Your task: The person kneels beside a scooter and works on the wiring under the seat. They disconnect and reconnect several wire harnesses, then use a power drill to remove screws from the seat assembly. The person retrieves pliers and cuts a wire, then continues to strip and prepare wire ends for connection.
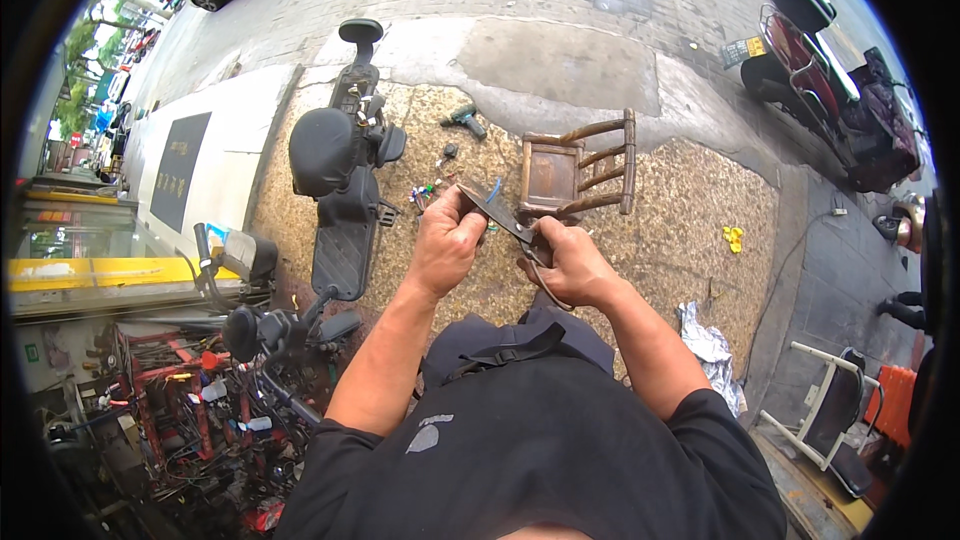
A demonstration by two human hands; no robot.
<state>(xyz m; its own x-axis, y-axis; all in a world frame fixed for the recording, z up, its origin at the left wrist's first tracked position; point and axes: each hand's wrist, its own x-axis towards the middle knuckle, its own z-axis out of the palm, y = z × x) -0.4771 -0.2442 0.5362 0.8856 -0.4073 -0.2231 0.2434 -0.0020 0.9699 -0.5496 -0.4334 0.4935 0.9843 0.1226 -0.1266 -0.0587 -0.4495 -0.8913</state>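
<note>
In front of my body, both hands hold a dark, flat, tapered tool (pixel 500 217) that looks like a pair of scissors. My left hand (pixel 447 243) is closed, thumb and fingers pinching near the narrow end. My right hand (pixel 570 262) is closed around the other end, where a thin curved loop hangs below the fingers. A thin blue strip (pixel 495 190) shows just beyond the blade; whether it touches the tool, I cannot tell. Small coloured wire connectors (pixel 422 195) lie on the ground past my left hand.
A small wooden chair (pixel 550 178) stands ahead, right of a green-black power drill (pixel 465 121). A partly stripped electric scooter (pixel 340 170) is at the left. Tangled parts (pixel 190 410) fill the lower left. Crumpled foil (pixel 708 345) and a yellow scrap (pixel 733 239) lie right.
</note>
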